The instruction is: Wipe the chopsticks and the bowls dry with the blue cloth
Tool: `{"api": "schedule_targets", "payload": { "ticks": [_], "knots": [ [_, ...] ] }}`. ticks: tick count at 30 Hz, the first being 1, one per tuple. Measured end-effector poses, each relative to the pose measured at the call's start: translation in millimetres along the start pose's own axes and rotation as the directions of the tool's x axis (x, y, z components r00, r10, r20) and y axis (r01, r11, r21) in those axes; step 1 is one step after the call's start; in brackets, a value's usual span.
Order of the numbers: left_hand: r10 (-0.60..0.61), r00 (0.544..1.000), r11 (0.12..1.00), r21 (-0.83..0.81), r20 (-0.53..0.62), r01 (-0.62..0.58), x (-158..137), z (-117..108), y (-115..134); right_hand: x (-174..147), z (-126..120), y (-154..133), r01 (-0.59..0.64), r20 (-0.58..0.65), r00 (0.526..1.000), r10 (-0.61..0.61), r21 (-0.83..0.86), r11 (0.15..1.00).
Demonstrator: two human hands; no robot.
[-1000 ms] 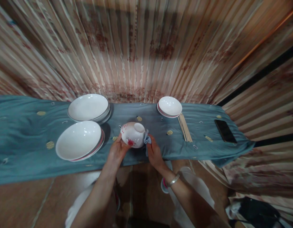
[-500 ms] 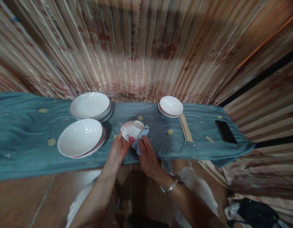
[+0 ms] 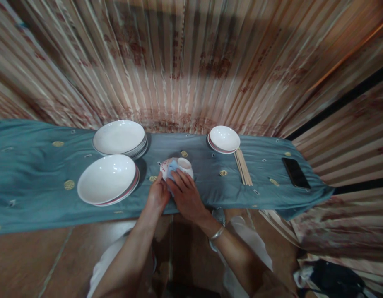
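Observation:
A small white bowl (image 3: 185, 164) with red decoration is tipped over, its foot ring facing up and away from me. My left hand (image 3: 158, 192) grips its left rim, thumb on the outer wall. With my right hand (image 3: 185, 192) I press a light blue cloth (image 3: 172, 166) against the bowl's outer side; the fingers lie over the cloth and hide much of the bowl's near side. A silver bracelet (image 3: 217, 232) circles my right wrist.
Stacked plates (image 3: 119, 136) stand at the back left, with a stack of larger bowls (image 3: 107, 179) in front. Small stacked bowls (image 3: 224, 138), chopsticks (image 3: 242, 167) and a black phone (image 3: 296, 172) lie to the right on the green tablecloth (image 3: 203, 192). A curtain (image 3: 191, 82) hangs behind.
My right hand has moved the cloth from the bowl's right edge leftward and up onto its outer wall, covering the red flower. My left hand still holds the bowl.

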State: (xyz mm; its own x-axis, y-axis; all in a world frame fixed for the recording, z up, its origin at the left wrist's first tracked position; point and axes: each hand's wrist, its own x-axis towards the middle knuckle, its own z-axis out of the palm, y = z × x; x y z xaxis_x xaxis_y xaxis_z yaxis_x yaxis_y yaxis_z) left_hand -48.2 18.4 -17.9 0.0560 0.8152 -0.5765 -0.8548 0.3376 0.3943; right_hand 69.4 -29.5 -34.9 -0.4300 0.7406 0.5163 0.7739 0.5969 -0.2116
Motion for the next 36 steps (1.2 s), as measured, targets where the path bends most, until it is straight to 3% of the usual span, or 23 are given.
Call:
{"api": "schedule_targets", "payload": {
  "ticks": [5, 11, 19, 25, 36],
  "knots": [
    [-0.008, 0.996, 0.999, -0.046, -0.085, 0.004, -4, 5, -2, 20, -1, -1, 0.011, 0.067, 0.998, -0.011, 0.001, 1.000],
    [0.010, 0.994, 0.993, -0.112, -0.111, -0.022, -10, 10, -4, 36, -1, -4, 0.006, 0.052, 0.999, -0.004, -0.038, 0.999],
    [0.006, 0.998, 0.987, -0.161, 0.061, 0.004, -12, 10, -8, 60, -9, -4, 0.029, 0.163, 0.986, -0.013, -0.094, 0.995],
    [-0.004, 0.980, 0.999, -0.034, 0.201, 0.011, -10, 8, -11, 91, -22, 2, 0.014, 0.359, 0.933, 0.017, -0.082, 0.997],
    [-0.025, 0.993, 0.999, -0.024, 0.118, 0.028, -9, 11, -14, 126, -23, 34, -0.154, 0.579, 0.804, 0.138, -0.021, 0.988]
  ]
}}
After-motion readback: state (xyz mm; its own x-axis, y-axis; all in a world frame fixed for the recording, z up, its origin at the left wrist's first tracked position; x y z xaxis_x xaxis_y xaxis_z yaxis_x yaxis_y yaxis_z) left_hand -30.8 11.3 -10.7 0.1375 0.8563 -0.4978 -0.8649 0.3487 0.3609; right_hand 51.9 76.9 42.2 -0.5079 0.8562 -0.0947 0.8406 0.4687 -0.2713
